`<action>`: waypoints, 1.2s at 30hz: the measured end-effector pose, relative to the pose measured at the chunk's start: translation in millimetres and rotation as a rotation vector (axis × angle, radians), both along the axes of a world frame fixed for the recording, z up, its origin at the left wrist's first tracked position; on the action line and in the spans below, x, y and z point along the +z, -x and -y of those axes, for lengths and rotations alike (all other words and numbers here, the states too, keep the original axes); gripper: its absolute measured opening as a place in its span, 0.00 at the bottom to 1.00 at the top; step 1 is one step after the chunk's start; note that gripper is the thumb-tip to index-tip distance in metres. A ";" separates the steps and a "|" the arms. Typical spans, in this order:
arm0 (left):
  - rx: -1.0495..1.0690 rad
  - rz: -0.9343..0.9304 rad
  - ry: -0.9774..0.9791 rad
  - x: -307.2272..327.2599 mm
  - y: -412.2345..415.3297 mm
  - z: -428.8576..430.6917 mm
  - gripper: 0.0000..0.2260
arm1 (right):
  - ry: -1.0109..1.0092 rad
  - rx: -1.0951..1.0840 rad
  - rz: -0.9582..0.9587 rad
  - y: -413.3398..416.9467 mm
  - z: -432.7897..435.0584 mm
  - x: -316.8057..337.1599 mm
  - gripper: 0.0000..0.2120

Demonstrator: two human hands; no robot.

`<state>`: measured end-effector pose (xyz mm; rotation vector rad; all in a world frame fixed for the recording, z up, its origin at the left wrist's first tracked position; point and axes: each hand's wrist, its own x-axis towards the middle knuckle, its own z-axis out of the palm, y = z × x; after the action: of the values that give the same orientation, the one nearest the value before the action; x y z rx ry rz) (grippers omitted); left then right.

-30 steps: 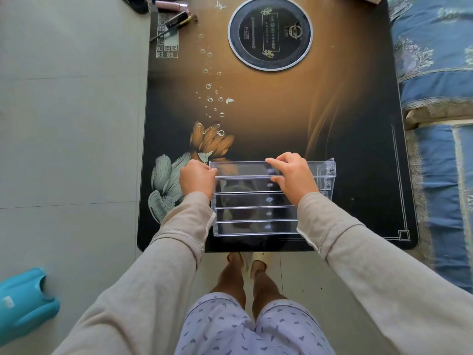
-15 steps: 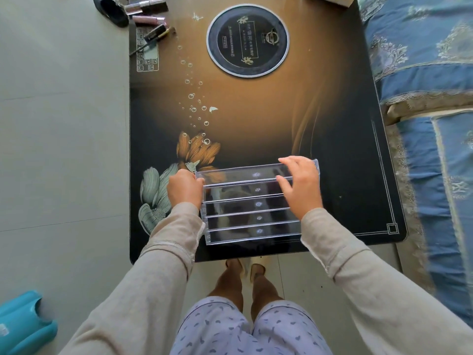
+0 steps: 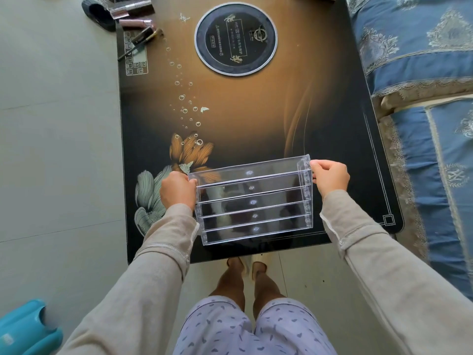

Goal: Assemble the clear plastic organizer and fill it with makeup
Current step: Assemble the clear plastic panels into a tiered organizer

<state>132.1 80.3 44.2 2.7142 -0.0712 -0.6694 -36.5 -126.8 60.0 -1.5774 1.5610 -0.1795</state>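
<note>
Nearest us, both grey sleeves [image 3: 163, 242] reach forward over the near edge of the table [image 3: 256, 119]. The organizer [image 3: 253, 201] sits at that near edge, between the two hands, its stepped clear tiers facing up toward us. We cannot tell whether its base rests on the table or is held just off it. Its long axis runs left to right, with the right end angled slightly farther away. The left hand [image 3: 178, 189] grips the left end, knuckles toward us, curled round the end wall. The right hand [image 3: 330, 176] holds the right end at its upper far corner, fingers [image 3: 318, 165] pinching the edge. Each hand thus sits at one end of the long axis, and the tiers between them hold no makeup yet. Farther out we note a round black disc [image 3: 235, 38] on the table. The makeup [image 3: 135, 21] lies at the far left corner, well apart from the organizer, as a loose cluster of tubes and pencils. Our judgement: assembly looks near done and filling comes next. For that reach, diagonally forward and left, the left hand is the nearer one.
</note>
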 end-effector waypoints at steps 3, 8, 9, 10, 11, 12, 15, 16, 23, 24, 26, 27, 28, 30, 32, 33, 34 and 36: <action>-0.001 0.012 -0.003 -0.2 0.7 0.5 0.12 | 0.006 0.066 -0.012 -0.2 0.0 2.3 0.12; -0.001 0.025 -0.010 0.2 2.1 1.4 0.11 | -0.033 0.122 0.006 2.6 1.2 5.9 0.14; -0.001 0.026 -0.010 0.2 2.1 1.4 0.11 | -0.037 0.115 0.011 2.7 1.8 6.1 0.14; 0.001 0.027 -0.008 0.3 2.1 1.3 0.11 | -0.040 0.106 0.015 2.3 2.3 6.2 0.14; 0.002 0.030 -0.006 0.5 2.1 1.3 0.11 | -0.043 0.096 0.019 1.8 2.6 6.2 0.14; 0.001 0.033 -0.003 0.6 2.1 1.3 0.11 | -0.043 0.085 0.024 1.2 2.6 5.7 0.14; -0.005 0.038 0.002 1.3 2.7 1.5 0.11 | -0.032 0.038 0.028 2.3 2.7 1.5 0.12; -0.007 0.034 0.000 1.2 3.0 1.6 0.12 | -0.032 0.020 0.028 3.5 2.8 -0.2 0.12; 0.026 0.037 0.021 -0.1 4.1 2.0 0.12 | -0.046 0.026 0.033 6.8 1.9 -5.2 0.12; 0.031 0.035 0.026 -0.2 4.3 1.8 0.12 | -0.039 0.034 0.032 7.0 1.0 -5.8 0.12; 0.038 0.030 0.037 -0.1 4.3 1.8 0.12 | -0.012 0.052 0.027 7.3 -0.8 -7.4 0.13; 0.034 0.031 0.047 -0.4 4.0 1.5 0.11 | 0.003 0.055 0.022 7.2 -1.3 -8.1 0.13; 0.031 0.028 0.066 -1.1 3.9 0.7 0.12 | 0.016 0.054 0.016 6.8 -1.3 -8.8 0.13; 0.053 -0.001 0.145 -3.8 5.8 -3.4 0.17 | 0.036 0.054 -0.001 5.6 0.2 -10.6 0.13; 0.110 -0.067 0.260 -5.7 9.6 -9.3 0.18 | 0.055 0.067 -0.021 4.6 2.2 -11.7 0.12; 0.153 -0.096 0.320 -7.5 11.1 -12.1 0.15 | 0.063 0.076 -0.030 4.2 3.0 -11.9 0.12; 0.183 -0.117 0.361 -7.7 11.9 -13.8 0.11 | 0.071 0.087 -0.039 3.7 3.7 -12.0 0.12; 0.209 -0.129 0.378 -8.0 10.1 -14.2 0.11 | 0.097 0.125 -0.070 1.6 4.6 -12.5 0.11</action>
<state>122.0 94.5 36.1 2.2737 0.1056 -0.6883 -38.2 -131.4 47.5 -1.7685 1.5213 -0.1344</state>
